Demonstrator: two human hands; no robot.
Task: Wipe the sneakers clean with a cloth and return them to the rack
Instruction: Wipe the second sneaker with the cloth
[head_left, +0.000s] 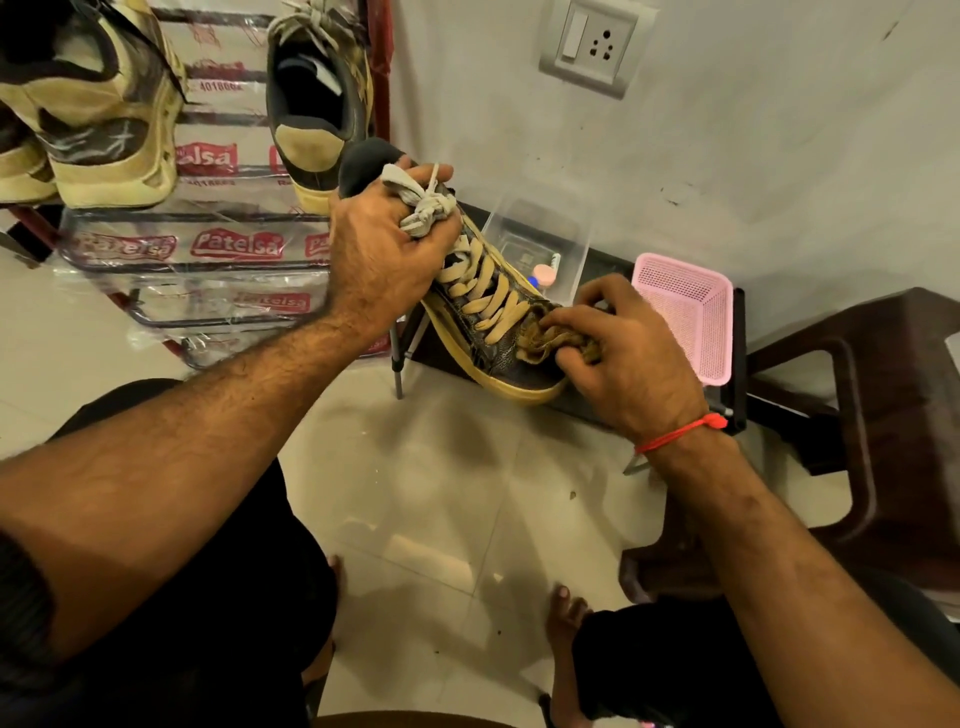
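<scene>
Rack (171, 260): standing at left, carrying a second sneaker (317, 104) upright.
Sneaker (488, 306): tilting in mid-air, toe pointing down-right.
Left hand (379, 249): gripping the held sneaker's collar and knotted laces, grip clamped.
Right hand (628, 353): pressing fingers closed around the cloth.
Cloth (545, 338): lying bunched against the toe.

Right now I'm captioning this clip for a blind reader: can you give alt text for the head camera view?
A person's left hand holds a dark sneaker by its laced top while the right hand presses a brown cloth onto its toe. Behind stands a plastic-wrapped shoe rack holding other sneakers; a pink basket sits to the right.
</scene>
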